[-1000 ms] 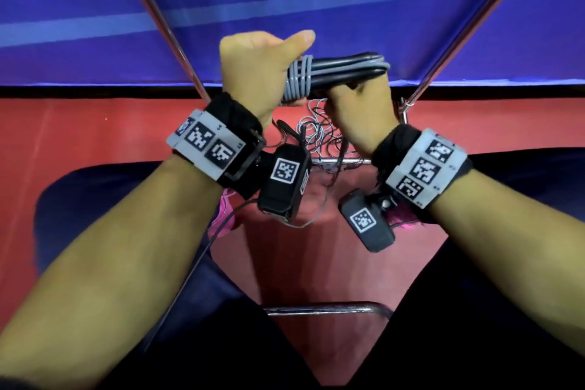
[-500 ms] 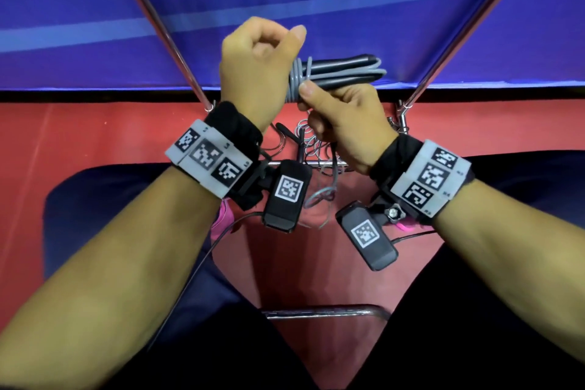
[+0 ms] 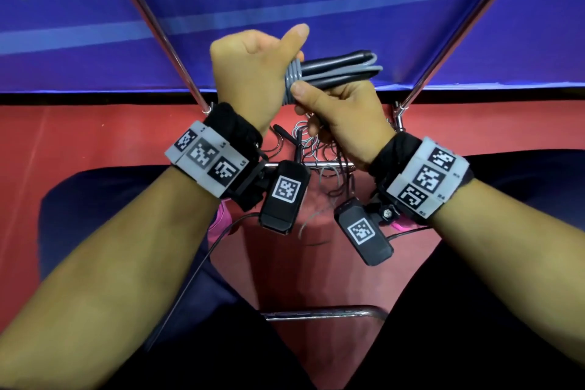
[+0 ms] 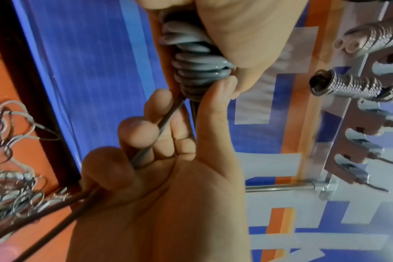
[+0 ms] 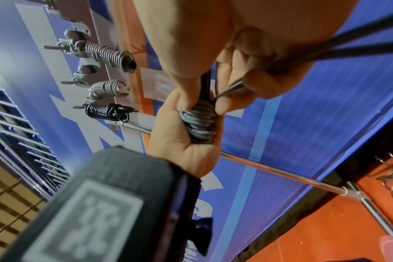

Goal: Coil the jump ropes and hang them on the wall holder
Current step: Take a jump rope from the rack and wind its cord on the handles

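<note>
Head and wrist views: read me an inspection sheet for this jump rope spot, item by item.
Surface: no table seen; red floor below the arms.
Job's things: grey jump rope, its cord wound in tight turns round the bundle at one end; wall holder carrying three coiled ropes.
Clutter: tangle of loose ropes beneath the hands.
Hands: left hand grips the wound end; right hand pinches the cord beside the wraps.
Cables: thin black cables trail from the wrist cameras.
Surroundings: blue banner, chrome bars.
</note>
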Motion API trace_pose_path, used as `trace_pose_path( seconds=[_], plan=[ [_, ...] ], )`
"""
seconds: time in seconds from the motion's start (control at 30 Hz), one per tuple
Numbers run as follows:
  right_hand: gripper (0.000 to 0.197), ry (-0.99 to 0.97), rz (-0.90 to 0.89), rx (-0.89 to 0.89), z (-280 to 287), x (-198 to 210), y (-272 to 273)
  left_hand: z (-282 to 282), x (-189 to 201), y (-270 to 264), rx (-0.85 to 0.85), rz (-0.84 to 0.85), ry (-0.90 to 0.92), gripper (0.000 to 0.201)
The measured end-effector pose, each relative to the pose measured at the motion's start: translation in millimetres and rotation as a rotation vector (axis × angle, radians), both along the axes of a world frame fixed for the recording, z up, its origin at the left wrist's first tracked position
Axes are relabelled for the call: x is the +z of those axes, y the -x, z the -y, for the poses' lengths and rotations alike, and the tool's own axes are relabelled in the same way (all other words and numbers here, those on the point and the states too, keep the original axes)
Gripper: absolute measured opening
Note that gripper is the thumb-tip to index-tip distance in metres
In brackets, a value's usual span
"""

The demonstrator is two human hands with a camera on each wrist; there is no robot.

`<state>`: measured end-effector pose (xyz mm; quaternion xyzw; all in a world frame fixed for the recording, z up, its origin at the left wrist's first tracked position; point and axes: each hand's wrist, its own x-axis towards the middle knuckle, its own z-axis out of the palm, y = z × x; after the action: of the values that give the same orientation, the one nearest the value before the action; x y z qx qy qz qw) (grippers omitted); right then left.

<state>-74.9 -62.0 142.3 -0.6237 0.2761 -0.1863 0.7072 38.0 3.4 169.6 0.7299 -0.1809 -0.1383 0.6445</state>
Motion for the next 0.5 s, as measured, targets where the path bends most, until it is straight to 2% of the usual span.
trace_pose_path(
  seconds=[0.13, 0.3, 0.5],
  plan=[
    [0.038, -0.019, -0.107, -0.024, 7, -3, 1, 5, -4, 4, -0.008, -0.005, -0.061, 0.031],
    [0.034, -0.045, -0.115, 0.016, 10, -5, 4, -1, -6, 7, -0.166, -0.048, -0.09, 0.031],
    [0.043, 0.016, -0.148, 0.038, 0, 0, 3, -4, -6, 4, -0.125, 0.021, -0.17, 0.024]
  ],
)
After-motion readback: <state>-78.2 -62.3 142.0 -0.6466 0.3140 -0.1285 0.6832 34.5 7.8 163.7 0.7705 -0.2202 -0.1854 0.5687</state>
